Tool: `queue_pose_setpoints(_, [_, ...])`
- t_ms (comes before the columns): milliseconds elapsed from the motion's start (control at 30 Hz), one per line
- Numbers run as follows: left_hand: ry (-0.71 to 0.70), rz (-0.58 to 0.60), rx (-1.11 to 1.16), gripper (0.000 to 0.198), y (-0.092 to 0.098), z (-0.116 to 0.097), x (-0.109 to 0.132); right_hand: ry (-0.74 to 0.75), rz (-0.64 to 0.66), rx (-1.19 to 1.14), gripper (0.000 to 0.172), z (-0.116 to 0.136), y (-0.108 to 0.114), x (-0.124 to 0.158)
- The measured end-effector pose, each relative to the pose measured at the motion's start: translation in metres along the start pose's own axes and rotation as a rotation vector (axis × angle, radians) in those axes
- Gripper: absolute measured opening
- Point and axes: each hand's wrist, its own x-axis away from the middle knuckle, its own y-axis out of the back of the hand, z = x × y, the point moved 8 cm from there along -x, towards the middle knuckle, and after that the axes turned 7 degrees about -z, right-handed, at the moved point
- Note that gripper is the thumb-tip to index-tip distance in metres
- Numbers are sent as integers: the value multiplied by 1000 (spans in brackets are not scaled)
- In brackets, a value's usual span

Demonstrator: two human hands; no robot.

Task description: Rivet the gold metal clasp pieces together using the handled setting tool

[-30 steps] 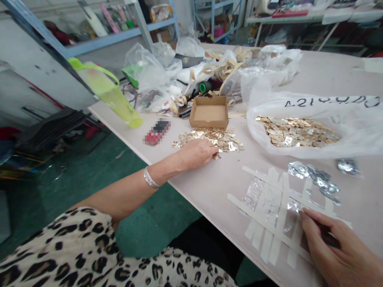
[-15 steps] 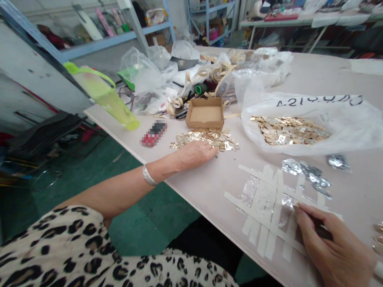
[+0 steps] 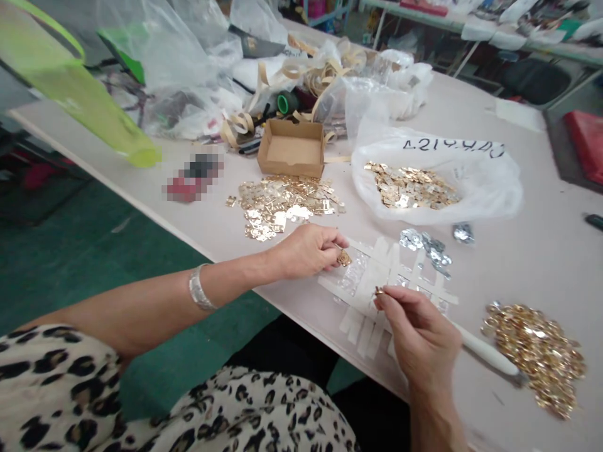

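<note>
My left hand (image 3: pixel 306 251) pinches a small gold metal plate (image 3: pixel 345 258) at its fingertips, above the left end of a patch of white tape strips (image 3: pixel 365 307). Close by on the right, my right hand (image 3: pixel 419 333) is closed on a small gold-brown metal piece (image 3: pixel 378 291), too small to make out fully. Behind my left hand spreads a pile of flat gold plates (image 3: pixel 287 201). Several silver discs (image 3: pixel 426 245) lie beyond the strips. To the right of my right hand is a heap of round gold pieces (image 3: pixel 537 345), with a white-handled tool (image 3: pixel 490 351) lying against it.
An open cardboard box (image 3: pixel 292 147) stands behind the plates, beside a white plastic bag (image 3: pixel 485 194) holding more of them. A yellow-green pitcher (image 3: pixel 108 119) stands at the left edge. Clear bags and tape rolls clutter the back. A red object (image 3: pixel 584 144) is far right.
My left hand has come from the plate pile to the tape strips with a gold plate. My right hand has lifted from the strips and shows a small piece. The view has shifted right.
</note>
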Motion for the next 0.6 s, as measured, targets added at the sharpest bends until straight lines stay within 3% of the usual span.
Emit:
queue_pose_setpoints(167, [-34, 140, 14, 27, -32, -15, 10, 82, 101, 108, 11, 14, -21, 0])
queue_pose_setpoints(367, [-158, 154, -118, 27, -36, -32, 18, 144, 124, 198, 11, 13, -23, 0])
queue_pose_setpoints(600, [-132, 231, -68, 26, -43, -32, 16, 283, 132, 266, 11, 21, -21, 2])
